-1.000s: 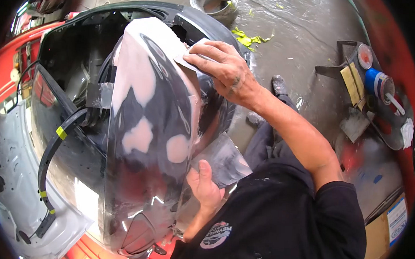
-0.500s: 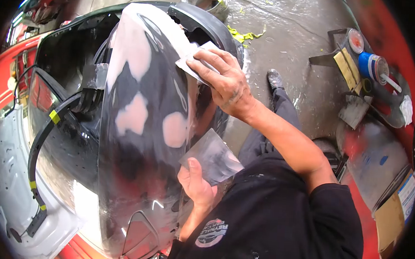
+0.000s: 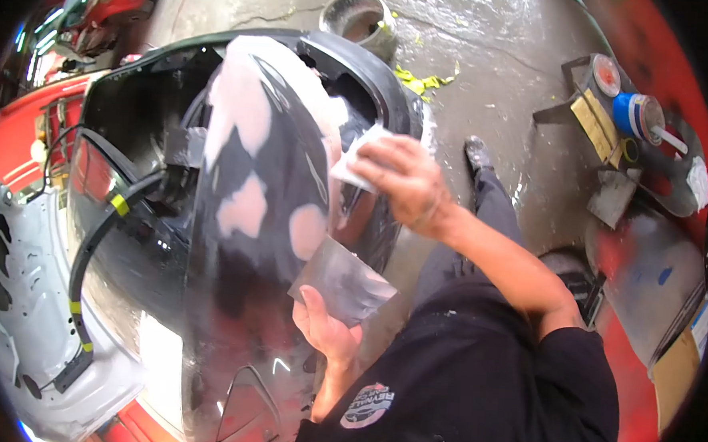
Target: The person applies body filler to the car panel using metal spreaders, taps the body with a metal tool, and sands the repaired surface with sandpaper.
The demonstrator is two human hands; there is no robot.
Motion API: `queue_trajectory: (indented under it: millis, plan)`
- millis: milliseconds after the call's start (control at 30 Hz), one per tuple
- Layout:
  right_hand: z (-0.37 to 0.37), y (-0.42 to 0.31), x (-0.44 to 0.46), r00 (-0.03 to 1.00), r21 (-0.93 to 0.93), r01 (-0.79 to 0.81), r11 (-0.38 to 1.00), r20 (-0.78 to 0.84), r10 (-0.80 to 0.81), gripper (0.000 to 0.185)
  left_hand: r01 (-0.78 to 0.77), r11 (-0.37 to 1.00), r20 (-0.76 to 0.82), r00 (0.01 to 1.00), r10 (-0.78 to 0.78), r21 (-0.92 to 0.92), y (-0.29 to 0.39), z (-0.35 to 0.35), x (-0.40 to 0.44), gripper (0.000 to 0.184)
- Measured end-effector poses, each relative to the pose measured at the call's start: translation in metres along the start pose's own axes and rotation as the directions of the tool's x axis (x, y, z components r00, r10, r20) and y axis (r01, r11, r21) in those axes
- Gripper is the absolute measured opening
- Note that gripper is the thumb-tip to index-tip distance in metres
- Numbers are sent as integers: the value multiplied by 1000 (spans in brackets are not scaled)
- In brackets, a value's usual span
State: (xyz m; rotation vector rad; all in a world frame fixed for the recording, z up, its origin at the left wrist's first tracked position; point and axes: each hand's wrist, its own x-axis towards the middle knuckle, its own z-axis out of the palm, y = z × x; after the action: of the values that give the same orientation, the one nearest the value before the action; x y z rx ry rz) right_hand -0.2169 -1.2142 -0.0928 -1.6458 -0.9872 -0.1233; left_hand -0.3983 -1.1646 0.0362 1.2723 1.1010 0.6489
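Note:
My left hand (image 3: 328,332) is closed on a thin grey square sheet (image 3: 343,283) with pale smears, thumb on its near face. The sheet is over the side of a dark curved car body panel (image 3: 272,329). My right hand (image 3: 404,180) grips a thin whitish flat piece (image 3: 361,161), blurred, perhaps a spreader or a folded sheet; I cannot tell which. It is at the panel's edge beside the wheel opening; contact is unclear. Pale pinkish patches (image 3: 244,207) cover parts of the dark panel, with a whiter band along its far edge.
A blue can (image 3: 638,116) with a white stick stands right, near a reddish-topped tin (image 3: 606,76) and cardboard (image 3: 595,128). A round, hollow part (image 3: 358,17) and yellow-green scraps (image 3: 421,82) lie on the wet floor. A silver panel (image 3: 14,283) is at left.
My right hand has moved back from the panel's edge towards me with the whitish piece. My left hand still holds the grey sheet. The whole view has shifted slightly.

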Motion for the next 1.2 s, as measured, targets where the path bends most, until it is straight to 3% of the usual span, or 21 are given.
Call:
queue_trajectory:
  millis: [133, 200, 367, 767, 900, 1000, 1200]
  plan:
    - [-8, 67, 84, 996, 87, 0, 996, -84, 7, 47, -1, 999, -21, 1000, 2, 34, -9, 2, 4, 50]
    - [5, 105, 123, 997, 162, 62, 985, 37, -69, 46, 25, 999, -32, 999, -24, 40, -17, 4, 5, 51]
    - [59, 151, 177, 990, 264, 98, 960, 70, -120, 58, 69, 995, -48, 997, -66, 65, -16, 34, 7, 52]
    - [82, 151, 184, 986, 436, 13, 900, 144, -84, 65, 124, 991, -77, 989, -127, -44, -16, 63, 19, 49]
    - [69, 141, 167, 989, 376, 5, 927, 136, -61, 63, 103, 994, -41, 994, -104, -44, -16, 59, 16, 50]
    - [57, 125, 149, 993, 323, -11, 946, 112, -26, 52, 92, 996, -19, 996, -92, -16, -13, 56, 17, 51]
    - [44, 93, 108, 999, 236, -13, 972, 39, 3, 59, 70, 998, 29, 997, -70, 7, -22, 20, 8, 51]
